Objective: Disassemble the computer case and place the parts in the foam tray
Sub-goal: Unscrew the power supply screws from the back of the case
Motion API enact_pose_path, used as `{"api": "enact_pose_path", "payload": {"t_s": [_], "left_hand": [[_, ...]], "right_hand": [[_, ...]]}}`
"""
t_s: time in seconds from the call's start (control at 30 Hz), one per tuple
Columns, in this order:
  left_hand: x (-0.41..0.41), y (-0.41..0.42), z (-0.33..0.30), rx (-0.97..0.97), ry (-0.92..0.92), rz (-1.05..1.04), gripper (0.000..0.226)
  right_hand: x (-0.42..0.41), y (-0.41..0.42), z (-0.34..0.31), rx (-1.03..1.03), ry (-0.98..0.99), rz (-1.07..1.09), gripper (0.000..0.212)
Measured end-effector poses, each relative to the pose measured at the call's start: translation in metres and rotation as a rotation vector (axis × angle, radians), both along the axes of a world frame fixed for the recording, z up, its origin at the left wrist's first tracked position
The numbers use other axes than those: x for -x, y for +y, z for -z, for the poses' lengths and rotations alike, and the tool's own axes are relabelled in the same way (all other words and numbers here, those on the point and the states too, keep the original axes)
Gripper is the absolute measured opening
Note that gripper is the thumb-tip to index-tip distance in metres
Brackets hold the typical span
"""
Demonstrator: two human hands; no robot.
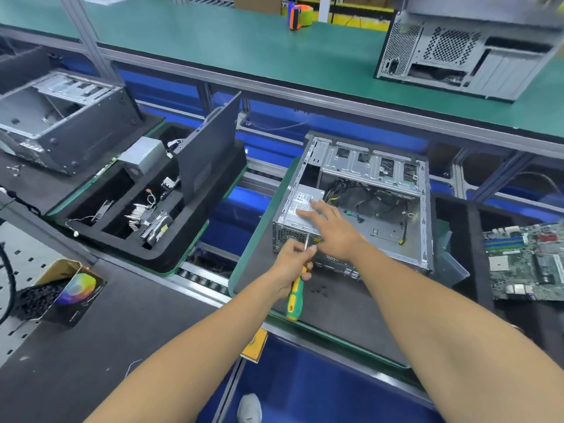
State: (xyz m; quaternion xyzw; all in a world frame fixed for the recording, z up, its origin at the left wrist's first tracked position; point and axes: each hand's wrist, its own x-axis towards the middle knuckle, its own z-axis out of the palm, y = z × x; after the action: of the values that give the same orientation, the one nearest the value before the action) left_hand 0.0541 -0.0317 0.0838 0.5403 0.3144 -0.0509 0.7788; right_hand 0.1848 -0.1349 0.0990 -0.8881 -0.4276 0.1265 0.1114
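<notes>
1. Foam tray (171, 254) at left: black, compartmented, holding loose parts and a leaning dark side panel (207, 148).
2. My left hand (290, 264) grips the green-yellow screwdriver (296, 296), shaft pointing up-away at the case rear; tip hidden.
3. My right hand (331, 228) lies flat, fingers straight, on the grey power supply (300, 207).
4. Computer case (366, 203) lies open-side-up on the bench mat, long axis running away from me.

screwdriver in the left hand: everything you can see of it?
The screwdriver has a green and yellow handle that looks like plastic and a thin bare metal shaft. It points up and away from the person, its tip at the near rear corner of the open computer case, beside the power supply. The left hand grips the upper handle; the butt end sticks out below the fist. The tip's contact is too small to tell.
</notes>
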Motion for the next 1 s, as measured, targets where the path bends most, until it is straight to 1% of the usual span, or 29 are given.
{"api": "enact_pose_path", "payload": {"t_s": [0.1,0.17,0.23,0.33,0.47,0.6,0.8,0.9,0.97,1.0], "left_hand": [[0.0,0.003,0.007,0.035,-0.019,-0.038,0.031],[0.0,0.007,0.011,0.098,-0.027,-0.059,0.028],[-0.001,0.009,0.015,0.121,-0.018,-0.055,0.024],[-0.001,0.009,0.017,0.092,0.008,-0.036,0.022],[-0.002,0.006,0.012,0.098,0.015,-0.02,0.03],[-0.004,0.007,0.009,0.119,0.032,-0.023,0.033],[-0.003,0.009,0.004,0.057,0.021,-0.041,0.026],[-0.003,0.011,0.001,0.048,0.009,-0.032,0.025],[-0.003,0.013,0.001,0.058,0.016,-0.019,0.025],[-0.004,0.014,0.001,0.065,0.022,-0.009,0.025]], "right_hand": [[-0.001,0.0,0.002,0.0,-0.008,0.002,0.1],[-0.001,0.0,0.003,-0.005,-0.005,0.006,0.102],[-0.002,-0.001,0.005,-0.014,-0.004,0.011,0.103],[-0.003,0.0,0.007,-0.015,-0.012,0.008,0.103],[-0.006,0.0,0.011,-0.018,-0.012,0.013,0.099],[-0.007,-0.002,0.013,-0.03,-0.037,-0.002,0.099],[-0.004,-0.003,0.012,-0.016,-0.072,0.0,0.106],[0.003,-0.001,0.01,0.008,-0.18,0.052,0.102],[0.014,-0.001,0.012,0.039,-0.289,0.118,0.1],[0.021,-0.001,0.013,0.019,-0.329,0.167,0.1]]}}
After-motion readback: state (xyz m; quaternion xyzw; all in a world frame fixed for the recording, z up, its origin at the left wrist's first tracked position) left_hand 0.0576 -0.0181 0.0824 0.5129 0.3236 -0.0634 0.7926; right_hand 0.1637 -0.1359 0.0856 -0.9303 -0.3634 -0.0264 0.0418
